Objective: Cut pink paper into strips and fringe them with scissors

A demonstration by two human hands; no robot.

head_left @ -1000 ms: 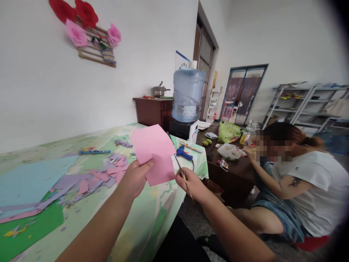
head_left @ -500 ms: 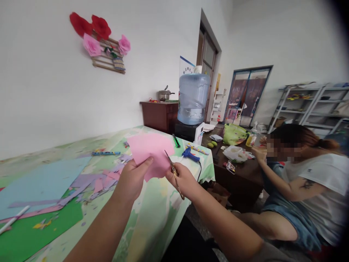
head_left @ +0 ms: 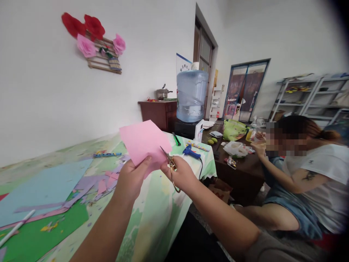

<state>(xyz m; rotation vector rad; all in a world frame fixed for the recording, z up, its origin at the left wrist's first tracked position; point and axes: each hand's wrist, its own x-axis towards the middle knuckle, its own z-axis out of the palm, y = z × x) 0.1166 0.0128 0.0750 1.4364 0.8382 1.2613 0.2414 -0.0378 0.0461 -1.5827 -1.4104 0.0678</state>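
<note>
A sheet of pink paper (head_left: 144,140) is held above the table, tilted up toward me. My left hand (head_left: 132,178) pinches its lower edge, thumb on top and fingers underneath. In my right hand (head_left: 180,173) is a pair of scissors (head_left: 172,167) with gold-coloured handles. The blades point up and left, lying over the right part of the paper. Whether they are closed on the paper I cannot tell. The fingers of my right hand also come close to the sheet's lower right edge.
Purple and pink paper strips (head_left: 106,182), a light blue sheet (head_left: 46,185), a green sheet (head_left: 62,229) and a white pen (head_left: 17,227) lie left. Beyond the paper are a green cutter (head_left: 176,139) and a blue glue gun (head_left: 191,152). A person (head_left: 305,178) sits at right.
The pink paper has tipped up and shows more of its face. My right hand and the scissors have shifted slightly left and up. The whole view has turned a little.
</note>
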